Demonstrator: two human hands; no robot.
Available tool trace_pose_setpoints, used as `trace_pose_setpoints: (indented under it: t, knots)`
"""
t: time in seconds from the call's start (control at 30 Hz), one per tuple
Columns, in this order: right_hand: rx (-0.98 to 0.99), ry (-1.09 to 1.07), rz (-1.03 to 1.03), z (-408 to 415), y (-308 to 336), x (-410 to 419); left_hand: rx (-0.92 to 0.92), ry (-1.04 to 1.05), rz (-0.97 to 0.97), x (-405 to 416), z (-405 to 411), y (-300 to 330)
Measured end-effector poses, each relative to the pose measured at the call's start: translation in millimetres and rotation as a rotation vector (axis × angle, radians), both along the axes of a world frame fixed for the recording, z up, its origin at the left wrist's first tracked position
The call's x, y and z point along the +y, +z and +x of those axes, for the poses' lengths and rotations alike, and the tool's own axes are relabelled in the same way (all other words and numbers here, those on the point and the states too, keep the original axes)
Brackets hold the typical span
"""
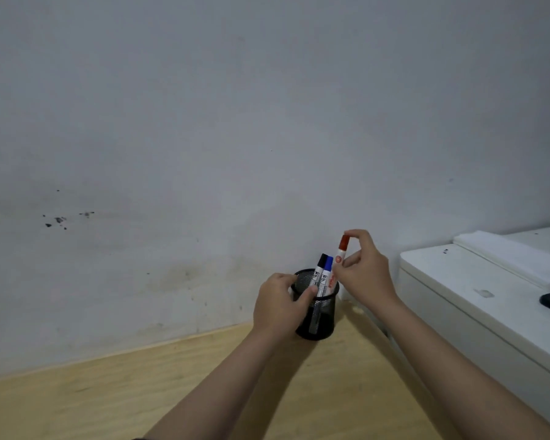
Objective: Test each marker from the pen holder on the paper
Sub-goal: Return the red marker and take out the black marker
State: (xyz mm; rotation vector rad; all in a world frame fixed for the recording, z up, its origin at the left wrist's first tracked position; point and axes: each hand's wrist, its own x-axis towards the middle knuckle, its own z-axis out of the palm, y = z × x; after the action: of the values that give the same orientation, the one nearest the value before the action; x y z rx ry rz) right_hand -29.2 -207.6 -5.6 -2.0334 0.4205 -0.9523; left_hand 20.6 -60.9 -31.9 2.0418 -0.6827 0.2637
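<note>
Desk: a light wooden desk (115, 404) runs along a pale grey wall (235, 122); the wall carries a few dark specks on its left part.
Pen holder: a black mesh pen holder (321, 319) stands upright at the far edge of the desk, just beside the wall and near the desk's right end.
Left hand: the left hand (278, 308) wraps around the pen holder's left side, thumb laid across the front of the mesh near the rim, fingers curled behind, gripping it.
Right hand: the right hand (364, 268) is raised above the holder's right rim, thumb and fingertips pinched on the red marker near its cap.
Red marker: the red marker (339, 257) has a red cap and white body; it stands nearly upright, its lower end at the holder's rim, leaning toward the right side.
Other markers: a black-capped marker (318, 270) and a blue-capped marker (326, 274) sit inside the holder, tilted, side by side and touching, caps up.
Printer: a white printer-like box (477, 300) stands to the right of the desk, close to the holder; a dark flat thing lies at its right edge, too cut off to tell.
Paper: the paper for testing cannot be made out anywhere on the desk.
</note>
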Motion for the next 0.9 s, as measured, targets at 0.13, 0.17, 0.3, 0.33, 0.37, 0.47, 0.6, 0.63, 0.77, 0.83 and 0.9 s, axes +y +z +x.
trace_pose_setpoints:
  t: [0.13,0.17,0.3,0.33,0.37,0.47,0.6,0.63,0.77,0.83,0.9]
  knots:
    - [0.218,-0.017,-0.043,9,-18,-7,0.061,0.043,-0.071,-5,0,-5]
    - [0.243,-0.040,-0.081,11,-21,-9,0.073,0.043,-0.081,-5,-1,-5]
    - [0.185,-0.142,-0.181,25,-19,-8,0.060,0.022,-0.105,-3,-5,-2]
    - [0.210,-0.164,-0.201,29,-16,-7,0.052,0.021,-0.108,-3,-5,-1]
    - [0.254,-0.184,-0.226,33,-14,-6,0.047,0.023,-0.110,-2,-6,-1]
    - [0.362,-0.230,-0.279,43,-10,-2,0.059,0.030,-0.124,-1,-7,-1]
    - [0.328,-0.242,-0.258,50,-7,1,0.041,0.025,-0.107,0,-8,2]
    - [0.301,-0.222,-0.211,49,-5,2,0.039,0.016,-0.103,1,-8,3]
    - [0.090,-0.092,-0.071,31,7,15,0.076,-0.014,-0.127,4,-12,3]
    - [-0.051,0.001,-0.059,10,16,27,0.159,-0.009,-0.236,9,-20,9]
    - [-0.157,0.078,-0.085,-19,21,44,0.398,-0.055,-0.422,18,-34,23]
